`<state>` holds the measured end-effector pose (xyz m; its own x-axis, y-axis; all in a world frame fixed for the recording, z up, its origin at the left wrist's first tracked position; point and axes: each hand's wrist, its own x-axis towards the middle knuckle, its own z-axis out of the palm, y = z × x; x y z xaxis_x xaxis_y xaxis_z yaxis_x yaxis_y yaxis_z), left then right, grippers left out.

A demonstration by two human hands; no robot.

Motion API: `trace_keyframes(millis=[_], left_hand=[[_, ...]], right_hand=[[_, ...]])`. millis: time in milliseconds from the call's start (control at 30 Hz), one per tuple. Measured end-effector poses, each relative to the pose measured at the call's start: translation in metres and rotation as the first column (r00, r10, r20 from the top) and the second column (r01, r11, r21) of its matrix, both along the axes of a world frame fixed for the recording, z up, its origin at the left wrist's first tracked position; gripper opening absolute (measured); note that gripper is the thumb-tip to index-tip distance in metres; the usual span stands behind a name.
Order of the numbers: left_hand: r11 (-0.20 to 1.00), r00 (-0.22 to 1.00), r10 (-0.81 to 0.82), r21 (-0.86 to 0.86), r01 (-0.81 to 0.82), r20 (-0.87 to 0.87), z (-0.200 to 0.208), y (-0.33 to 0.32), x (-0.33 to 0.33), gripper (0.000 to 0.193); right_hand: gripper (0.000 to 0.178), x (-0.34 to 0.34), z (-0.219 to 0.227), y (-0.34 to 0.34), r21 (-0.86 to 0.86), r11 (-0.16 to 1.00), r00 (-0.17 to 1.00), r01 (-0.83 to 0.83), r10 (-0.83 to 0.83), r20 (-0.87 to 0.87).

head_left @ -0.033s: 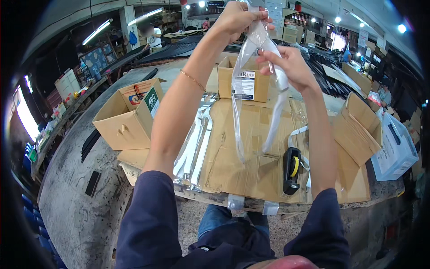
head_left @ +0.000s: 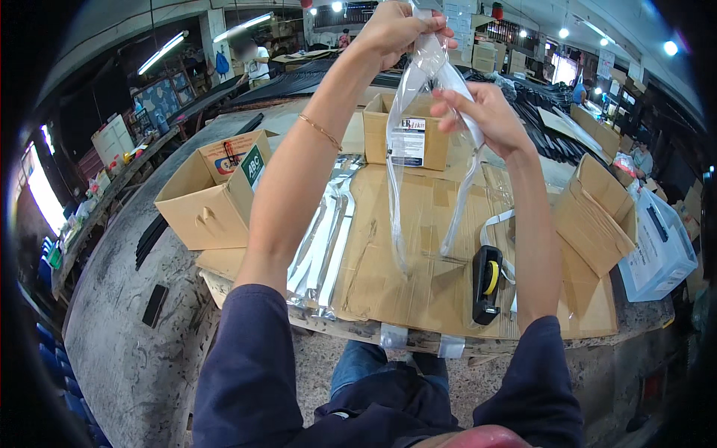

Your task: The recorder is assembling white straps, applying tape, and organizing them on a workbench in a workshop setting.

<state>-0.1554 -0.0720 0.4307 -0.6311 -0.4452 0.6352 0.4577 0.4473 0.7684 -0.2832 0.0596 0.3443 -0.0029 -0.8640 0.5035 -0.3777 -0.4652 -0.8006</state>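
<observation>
A long white strap (head_left: 402,112) in a clear plastic sleeve hangs doubled over the table, its two legs spread apart. My left hand (head_left: 396,31) is closed on its upper end, thumb and fingers pinching the plastic. Lower down, my right hand (head_left: 485,116) has curled fingers at the strap's right leg, close to the plastic. On the cardboard sheet (head_left: 381,276) below, several more white straps (head_left: 328,246) in clear sleeves lie side by side. A black tape dispenser (head_left: 485,287) with a yellow core stands near my right forearm.
Open cardboard boxes stand at the left (head_left: 209,216), beyond the strap (head_left: 377,145) and at the right (head_left: 594,216). A clear plastic bin (head_left: 657,250) sits at the right edge. A black phone (head_left: 154,306) lies at the left. Other people are in the background.
My right hand has moved slightly right and its fingers have shifted on the sleeve. The strap's right leg has turned and looks narrower.
</observation>
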Motion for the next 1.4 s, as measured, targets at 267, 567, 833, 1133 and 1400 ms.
trace_keyframes(millis=[267,567,833,1133,1400], left_hand=[[0.954,0.960,-0.281,0.104,0.281,-0.021,0.011,-0.027,0.018,0.008],[0.957,0.980,-0.199,0.212,0.197,-0.013,0.025,-0.014,0.040,0.010],[0.995,0.999,0.012,0.103,-0.016,0.035,0.026,0.011,0.050,0.009],[0.999,0.994,-0.036,0.015,0.035,0.102,-0.004,0.013,0.024,0.008],[0.960,0.905,-0.014,-0.248,0.131,0.424,-0.041,0.004,0.049,0.048]], right_hand=[[0.034,-0.006,-0.055,0.029,0.183,0.968,0.982,-0.171,0.153,0.108],[0.024,-0.036,-0.109,0.058,0.367,0.901,0.972,-0.233,0.216,0.088],[0.043,-0.081,-0.124,0.064,0.456,0.885,0.974,-0.096,0.177,-0.140],[0.047,-0.002,0.003,0.001,-0.064,0.998,1.000,0.007,-0.009,-0.024],[0.036,-0.004,-0.001,-0.005,-0.079,0.994,0.997,-0.079,0.081,0.019]])
